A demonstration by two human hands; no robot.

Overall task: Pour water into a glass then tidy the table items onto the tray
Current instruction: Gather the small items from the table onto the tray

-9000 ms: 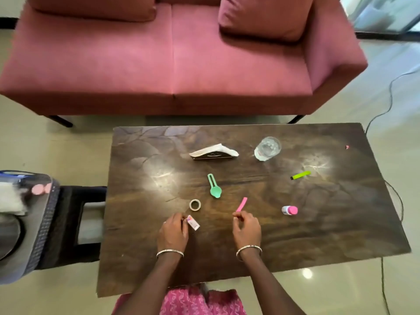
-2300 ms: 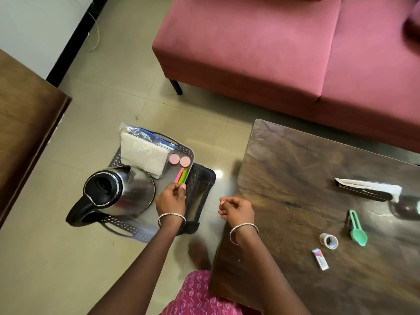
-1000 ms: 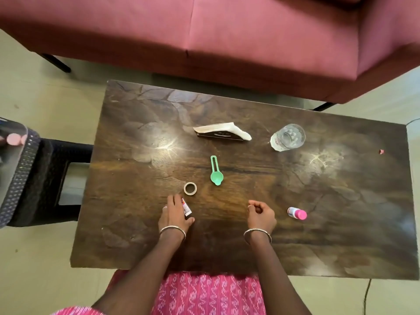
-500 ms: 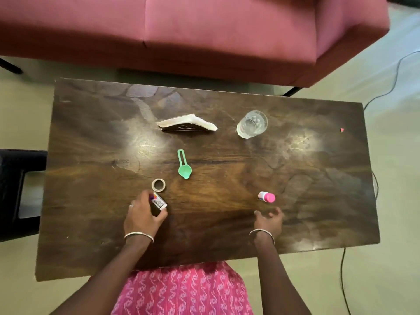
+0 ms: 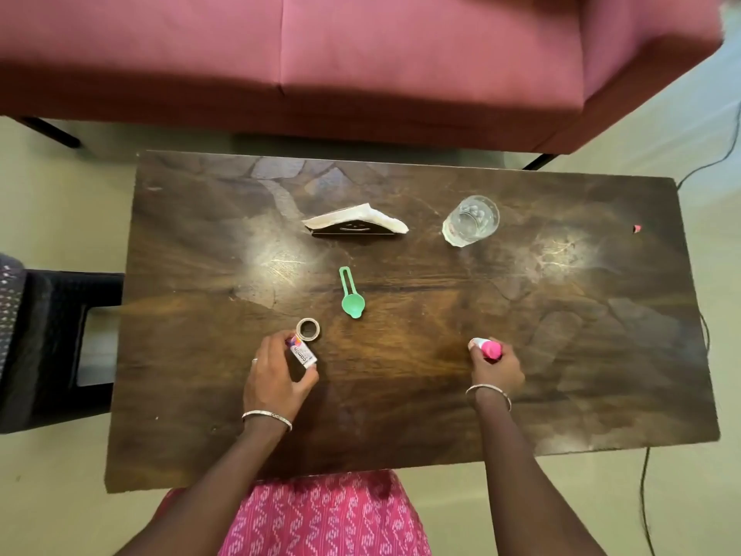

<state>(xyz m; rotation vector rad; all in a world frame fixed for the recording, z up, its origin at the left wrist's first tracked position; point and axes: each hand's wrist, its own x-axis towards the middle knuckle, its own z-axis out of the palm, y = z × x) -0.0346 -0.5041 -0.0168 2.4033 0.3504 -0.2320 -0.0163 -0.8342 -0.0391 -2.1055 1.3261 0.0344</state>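
The fingers of the left hand (image 5: 276,381) pinched a small labelled tube (image 5: 303,353), those of the right hand (image 5: 498,369) curled round a pink-capped bottle (image 5: 490,348), both at the counter (image 5: 385,419), seemingly light, stiff and best gripped mid-body.

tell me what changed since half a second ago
The right hand reached forward and now grips the pink-capped bottle, which lay free before. The left hand still holds the small box. The tape ring, green spoon, napkin holder and glass have not moved.
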